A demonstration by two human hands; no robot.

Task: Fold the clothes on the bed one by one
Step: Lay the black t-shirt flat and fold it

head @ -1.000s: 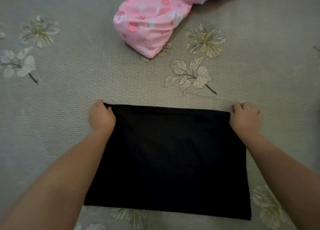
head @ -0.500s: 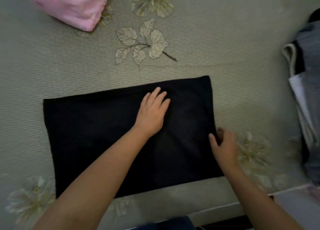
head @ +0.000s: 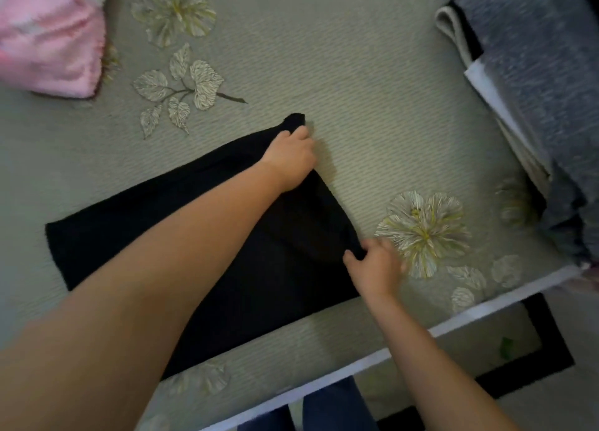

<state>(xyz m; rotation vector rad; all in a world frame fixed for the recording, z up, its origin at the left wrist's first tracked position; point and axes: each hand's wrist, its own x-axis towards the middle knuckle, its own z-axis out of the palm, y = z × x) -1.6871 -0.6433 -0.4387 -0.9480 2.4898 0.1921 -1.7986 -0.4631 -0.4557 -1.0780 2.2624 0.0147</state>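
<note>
- Head view, nearest: right hand (head: 377, 268) pinches the near right corner of the black garment (head: 155, 236), which lies flat on the bed (head: 356, 90).
- Farther: left hand (head: 291, 160) grips the far right corner — a tuft sticks up past the fingers.
- Judged step: folding the right edge over. Next move — carry both corners leftward, level, onto the left edge.
- Far left: pink garment (head: 48, 41), unfolded.

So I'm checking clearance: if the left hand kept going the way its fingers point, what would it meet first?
Only bare bed sheet, it seems; the left hand, gripping the black garment, points up-right, though depth is unclear.
</note>
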